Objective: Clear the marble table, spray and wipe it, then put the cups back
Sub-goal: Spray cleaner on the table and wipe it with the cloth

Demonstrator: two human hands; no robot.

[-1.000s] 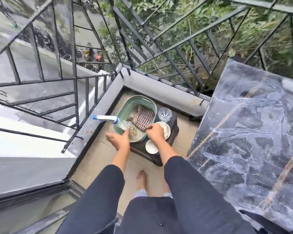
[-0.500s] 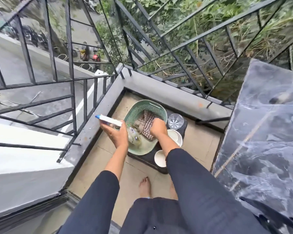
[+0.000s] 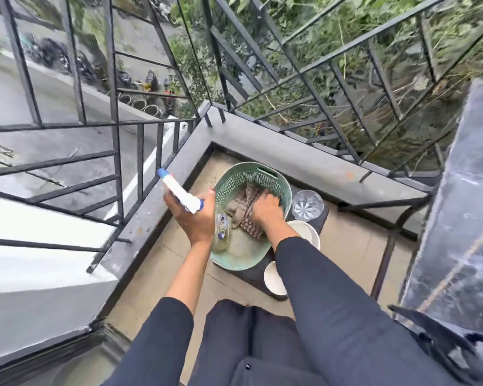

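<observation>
Checked cloth (image 3: 250, 200) in green basket (image 3: 232, 188)

The worktop (image 3: 463, 218) is polished dark marble, glossy, with pale veins. The basket (image 3: 251, 174) is matt green plastic with a woven-look wall, and the cloth (image 3: 248, 203) is checked woven fabric. The spray bottle (image 3: 182, 195) is clear and white plastic. The tumbler (image 3: 307, 205) is cut clear glass, the cups (image 3: 304, 232) are glossy white, and the railing (image 3: 113, 107) is black painted metal.

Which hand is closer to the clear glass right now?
Right. The right hand grips the cloth near the glass; the left hand holds the spray bottle across the basket.
</observation>
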